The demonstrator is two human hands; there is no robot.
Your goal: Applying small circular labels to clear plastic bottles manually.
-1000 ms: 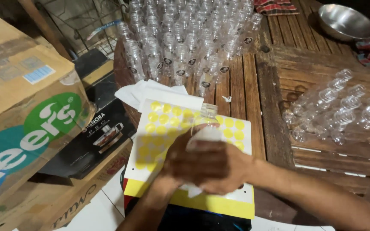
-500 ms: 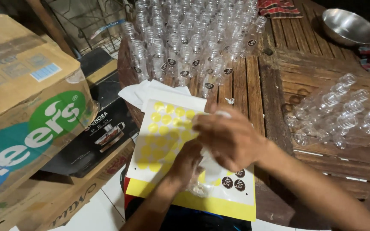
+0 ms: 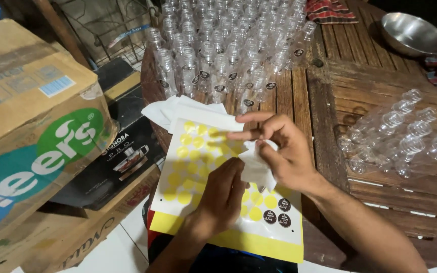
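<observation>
L hand (image 3: 223, 197) lies flat, open, pinning the yellow sticker sheet w/ round black labels (image 3: 203, 177) over the lap by the wooden slat table (image 3: 330, 86), while R hand (image 3: 279, 151) pinches a small clear plastic bottle (image 3: 256, 169) above the sheet, prob. to steady it for labelling.

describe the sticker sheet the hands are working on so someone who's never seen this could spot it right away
Start at the round wooden table crowded with clear empty bottles. At its near edge, below the bottles, lies the sticker sheet, white with a yellow band along the bottom, with the left hand pressing on it and the right hand just above. Unlike the plain white sheets under it, it shows rows of yellow circles and three round black stickers.
</observation>
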